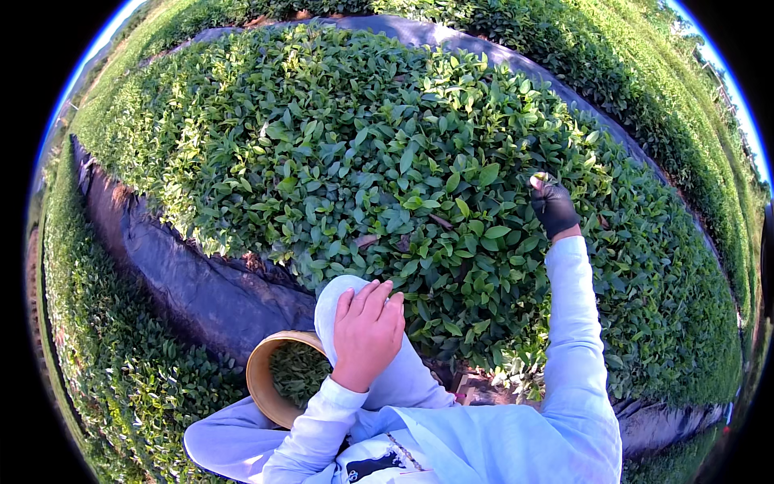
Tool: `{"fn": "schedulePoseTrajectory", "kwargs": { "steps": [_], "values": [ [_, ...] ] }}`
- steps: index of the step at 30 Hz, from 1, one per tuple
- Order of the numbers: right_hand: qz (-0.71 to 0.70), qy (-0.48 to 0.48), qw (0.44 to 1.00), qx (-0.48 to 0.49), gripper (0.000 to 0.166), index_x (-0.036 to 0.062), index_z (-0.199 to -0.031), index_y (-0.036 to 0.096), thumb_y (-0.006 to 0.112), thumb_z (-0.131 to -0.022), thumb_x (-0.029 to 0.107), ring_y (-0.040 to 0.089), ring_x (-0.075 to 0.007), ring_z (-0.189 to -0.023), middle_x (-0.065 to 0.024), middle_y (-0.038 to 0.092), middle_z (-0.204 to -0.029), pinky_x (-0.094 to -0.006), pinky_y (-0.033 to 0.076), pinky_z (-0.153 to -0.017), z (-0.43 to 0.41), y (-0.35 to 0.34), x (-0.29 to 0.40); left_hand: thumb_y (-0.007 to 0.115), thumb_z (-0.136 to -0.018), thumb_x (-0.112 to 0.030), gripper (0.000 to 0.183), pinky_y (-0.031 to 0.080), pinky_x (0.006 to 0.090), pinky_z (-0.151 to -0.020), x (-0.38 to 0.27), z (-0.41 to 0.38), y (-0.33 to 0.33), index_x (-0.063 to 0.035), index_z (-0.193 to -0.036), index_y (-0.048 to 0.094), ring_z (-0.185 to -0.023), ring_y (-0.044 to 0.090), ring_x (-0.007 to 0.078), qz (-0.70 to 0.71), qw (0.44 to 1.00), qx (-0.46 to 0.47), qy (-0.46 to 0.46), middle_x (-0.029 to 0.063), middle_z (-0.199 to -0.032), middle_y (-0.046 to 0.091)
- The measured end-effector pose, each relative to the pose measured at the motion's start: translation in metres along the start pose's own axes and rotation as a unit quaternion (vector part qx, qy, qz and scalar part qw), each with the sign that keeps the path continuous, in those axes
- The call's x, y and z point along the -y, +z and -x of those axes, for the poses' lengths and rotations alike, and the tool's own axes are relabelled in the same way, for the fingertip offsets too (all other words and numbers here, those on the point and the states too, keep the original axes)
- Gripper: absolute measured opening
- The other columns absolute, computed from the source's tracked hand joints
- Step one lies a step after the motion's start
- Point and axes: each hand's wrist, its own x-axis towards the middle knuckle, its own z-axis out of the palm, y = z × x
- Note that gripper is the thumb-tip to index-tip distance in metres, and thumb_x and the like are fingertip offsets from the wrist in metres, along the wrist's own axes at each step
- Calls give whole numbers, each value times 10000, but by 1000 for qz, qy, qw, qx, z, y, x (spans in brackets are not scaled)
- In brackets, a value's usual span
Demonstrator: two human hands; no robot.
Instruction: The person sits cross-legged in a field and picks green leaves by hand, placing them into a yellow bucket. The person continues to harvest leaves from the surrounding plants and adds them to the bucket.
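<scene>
My right hand (pixel 551 202), in a black glove that leaves the thumb tip bare, reaches out over the right part of a trimmed tea hedge (pixel 363 151). Its fingers are curled in, and a small green leaf tip (pixel 539 175) shows at the thumb and forefinger. Bare and holding nothing, my left hand (pixel 370 330) rests on my bent knee (pixel 338 296), fingers slightly spread. Beside that knee stands a round yellow-brown container (pixel 260 378). Plucked green leaves (pixel 297 370) lie inside it, partly hidden by my left forearm.
Dark ground sheeting (pixel 211 290) runs along the near side of the hedge, and another strip (pixel 544 75) along the far side. More hedge rows (pixel 683 103) stand beyond and at lower left (pixel 139 387). A few dry brown leaves (pixel 440 221) lie among the foliage.
</scene>
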Motion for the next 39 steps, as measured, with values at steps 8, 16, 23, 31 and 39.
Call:
{"fn": "schedulePoseTrajectory", "kwargs": {
  "steps": [8, 16, 23, 31, 39],
  "values": [
    [313, -17, 934, -173, 165, 33, -859, 566, 616, -727, 120, 527, -128, -614, -34, 568, -689, -247, 424, -507, -68, 5, -7, 589, -702, -112, 172, 352, 399, -847, -5, -3, 5, -79, -870, 601, -948, 538, 215, 17, 1000, 3, 4, 57, -975, 578],
    [613, -193, 718, -265, 246, 107, -873, 611, 626, -684, 263, 585, -313, -754, -145, 615, -797, -363, 457, -689, -83, 43, -31, 595, -698, -117, 187, 346, 399, -854, 3, 3, -2, -83, -882, 597, -962, 528, 214, 16, 1000, 9, -9, 60, -1001, 571],
    [514, -155, 817, -210, 171, 105, -866, 595, 590, -707, 166, 585, -259, -774, -113, 613, -839, -320, 444, -727, -78, 34, -53, 599, -697, -121, 187, 343, 397, -859, 3, 5, -4, -87, -881, 597, -967, 525, 211, 19, 1000, 18, -5, 60, -1011, 569],
    [605, -202, 747, -187, 134, 81, -823, 600, 603, -715, 161, 581, -281, -776, -137, 605, -838, -343, 448, -722, -73, 40, -45, 602, -693, -126, 189, 346, 395, -856, 2, 4, -1, -91, -879, 594, -964, 528, 204, 35, 999, 8, -4, 56, -1004, 573],
    [479, -134, 838, -226, 223, 109, -911, 614, 632, -699, 176, 583, -188, -683, -96, 616, -771, -280, 449, -669, -77, 28, -53, 603, -695, -130, 193, 349, 400, -853, 3, 4, -2, -93, -883, 591, -968, 528, 204, 45, 999, 16, 5, 55, -1008, 572]
  ]
}}
